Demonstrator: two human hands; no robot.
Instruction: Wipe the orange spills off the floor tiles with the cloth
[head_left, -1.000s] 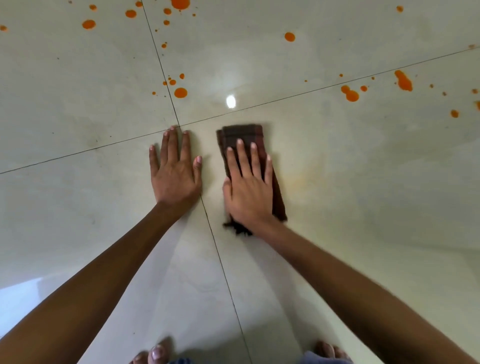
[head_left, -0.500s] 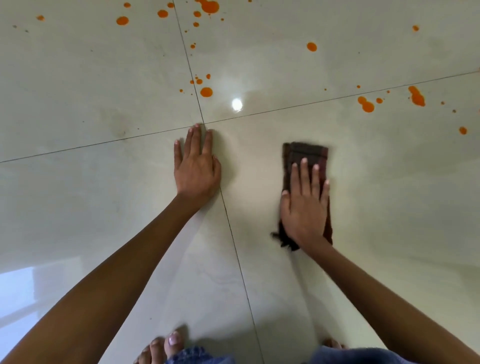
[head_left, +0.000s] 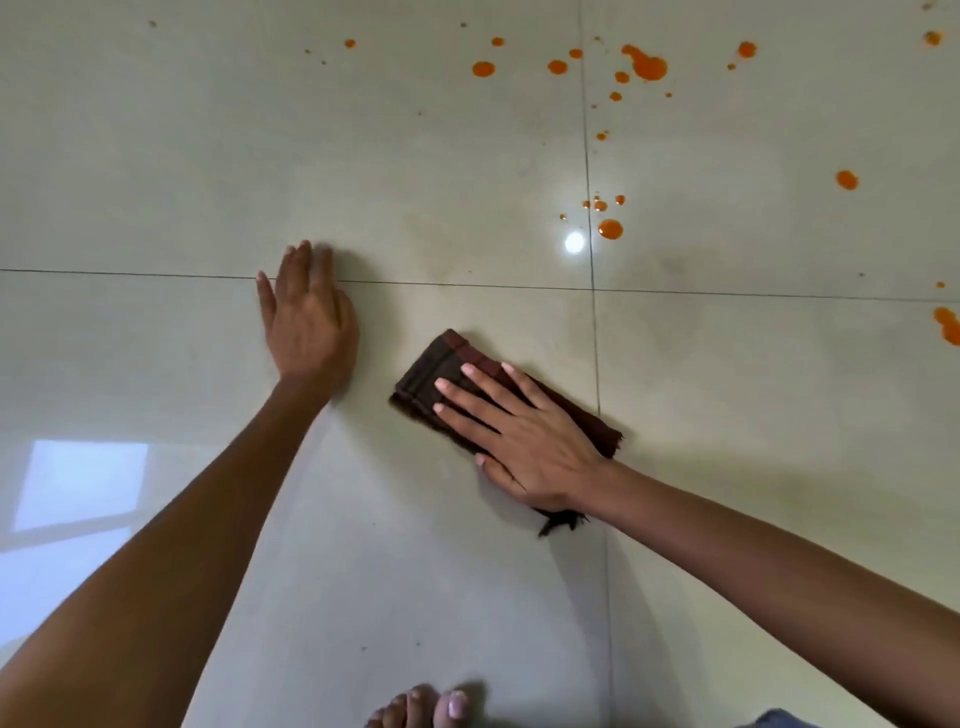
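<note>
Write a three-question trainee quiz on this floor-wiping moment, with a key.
1. True or false: the right hand lies flat on the cloth.
2. The left hand is: A) lifting the cloth, B) pressed on bare tile, C) out of view.
3. Fill in: the orange spills lie on the side of the cloth ____ from the person.

Key: 1 true; 2 B; 3 farther.
</note>
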